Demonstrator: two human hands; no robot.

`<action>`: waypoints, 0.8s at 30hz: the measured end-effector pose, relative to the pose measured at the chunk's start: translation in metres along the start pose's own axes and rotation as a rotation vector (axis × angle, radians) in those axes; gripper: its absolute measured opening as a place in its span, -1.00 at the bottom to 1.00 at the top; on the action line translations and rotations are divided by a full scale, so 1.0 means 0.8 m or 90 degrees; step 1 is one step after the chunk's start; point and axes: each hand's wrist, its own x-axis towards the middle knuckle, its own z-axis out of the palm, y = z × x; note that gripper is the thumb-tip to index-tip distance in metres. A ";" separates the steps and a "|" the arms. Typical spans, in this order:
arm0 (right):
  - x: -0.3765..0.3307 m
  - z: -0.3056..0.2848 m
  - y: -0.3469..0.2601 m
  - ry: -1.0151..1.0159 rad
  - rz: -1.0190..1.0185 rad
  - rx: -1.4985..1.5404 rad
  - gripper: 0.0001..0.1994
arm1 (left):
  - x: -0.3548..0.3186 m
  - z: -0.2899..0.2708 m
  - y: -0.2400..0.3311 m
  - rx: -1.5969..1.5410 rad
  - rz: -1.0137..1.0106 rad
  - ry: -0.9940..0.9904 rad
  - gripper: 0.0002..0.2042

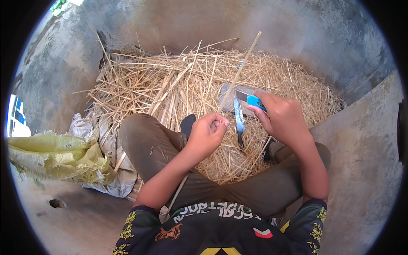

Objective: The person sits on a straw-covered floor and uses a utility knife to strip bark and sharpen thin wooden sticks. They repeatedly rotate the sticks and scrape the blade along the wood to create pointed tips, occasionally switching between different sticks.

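Grey-brown, blotchy walls (297, 32) that look like concrete curve round the whole spot in the head view — the fisheye bends everything, so I can't tell the room's real shape. A low, round hole (57, 203) sits at lower left, with bright light coming in along the left edge.

The surface is basically a thick mat of dry, straw-coloured scraps (297, 85), finer to the right, with longer, coarser sticks (165, 89) heaped on the left. A flat grey slab (224, 91) lies in the middle of it, and a knife (238, 112) with a dark handle rests near the slab's front. Over on the left there's a yellowish sack (59, 163) beside some crumpled whitish sheeting (112, 187).

The person sits with brown-trousered legs (148, 140) bent wide. Their left hand (207, 131) is closed round a long, thin, pale strip (241, 71) that slants up above the slab. The right hand (282, 117) grips a blue-handled cutter (256, 102), its broad blade right by the strip — can't tell if they're touching.
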 end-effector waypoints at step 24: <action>-0.020 0.066 -0.019 -0.120 -0.006 0.074 -0.66 | -0.009 -0.010 0.027 -0.561 -0.228 -0.130 -0.85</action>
